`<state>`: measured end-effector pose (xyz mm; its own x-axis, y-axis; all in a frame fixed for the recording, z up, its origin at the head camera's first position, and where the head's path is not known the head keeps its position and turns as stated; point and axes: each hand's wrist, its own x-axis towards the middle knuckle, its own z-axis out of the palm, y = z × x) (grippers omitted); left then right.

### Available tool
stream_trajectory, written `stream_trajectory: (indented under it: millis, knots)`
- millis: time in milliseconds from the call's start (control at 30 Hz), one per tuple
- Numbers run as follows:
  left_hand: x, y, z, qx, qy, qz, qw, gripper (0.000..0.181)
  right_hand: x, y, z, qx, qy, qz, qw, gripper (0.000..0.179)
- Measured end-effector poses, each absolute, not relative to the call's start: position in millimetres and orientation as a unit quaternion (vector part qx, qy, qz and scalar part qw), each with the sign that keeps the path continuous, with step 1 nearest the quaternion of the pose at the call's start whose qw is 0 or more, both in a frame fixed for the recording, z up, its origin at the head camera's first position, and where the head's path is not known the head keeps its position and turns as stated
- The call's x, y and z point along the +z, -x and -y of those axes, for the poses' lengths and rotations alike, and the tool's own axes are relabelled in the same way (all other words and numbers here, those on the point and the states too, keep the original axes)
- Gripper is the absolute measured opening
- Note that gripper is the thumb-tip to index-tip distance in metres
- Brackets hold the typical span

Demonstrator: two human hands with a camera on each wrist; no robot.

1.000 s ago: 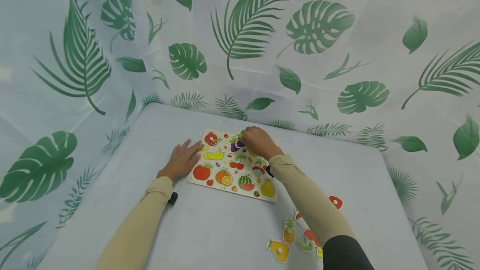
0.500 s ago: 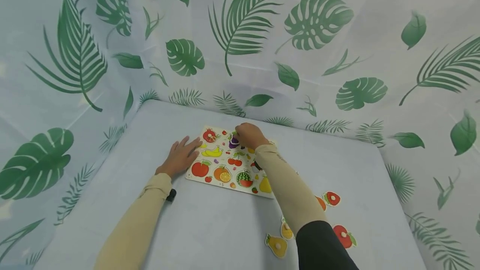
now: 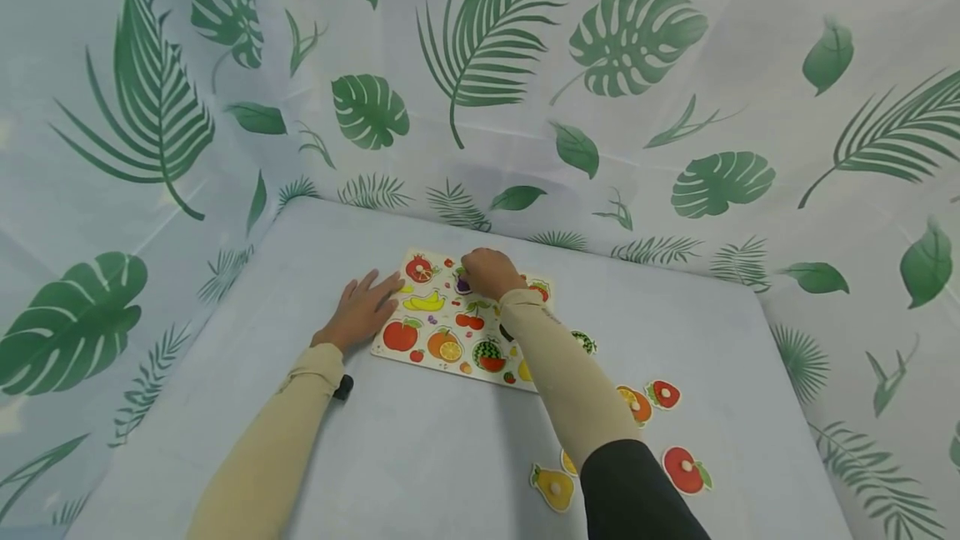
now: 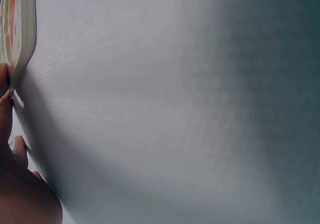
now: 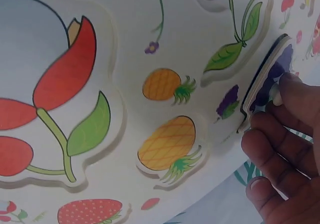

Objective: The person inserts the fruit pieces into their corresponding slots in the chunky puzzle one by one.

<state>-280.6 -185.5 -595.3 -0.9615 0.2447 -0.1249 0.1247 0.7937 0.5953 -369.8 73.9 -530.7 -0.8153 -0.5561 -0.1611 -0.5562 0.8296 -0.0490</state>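
A white fruit puzzle board (image 3: 457,373) lies on the table in the head view, with fruit pictures and cut-out recesses. My right hand (image 3: 491,273) is over its far part and pinches a purple grape puzzle piece (image 5: 285,58) by its small knob, between thumb and fingers. In the right wrist view that piece stands tilted against the board, beside a pineapple recess (image 5: 169,144). At the board's left edge my left hand (image 3: 358,311) rests with fingers spread, fingertips touching the rim. Only part of this hand (image 4: 25,194) shows in the left wrist view.
Loose knobbed pieces lie right of the board: a pear (image 3: 555,488), an orange (image 3: 636,407), a strawberry (image 3: 663,394), an apple (image 3: 684,472) and a watermelon (image 3: 583,342). My right forearm hides others. Leaf-printed cloth (image 3: 517,148) rises behind the white table.
My right hand has moved a little left across the board with the grape piece. Its forearm has swung left too, uncovering several loose pieces. The left hand stays at the board's edge.
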Motion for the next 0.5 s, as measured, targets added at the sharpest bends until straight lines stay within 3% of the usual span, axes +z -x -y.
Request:
stream_trajectory:
  millis: [500]
  knots:
    - [-599.5, 281.8, 188.1, 0.311, -0.092, -0.941, 0.096, 0.056, -538.0, 369.3, -70.5, 0.028, 0.298, -0.951, 0.076, 0.02]
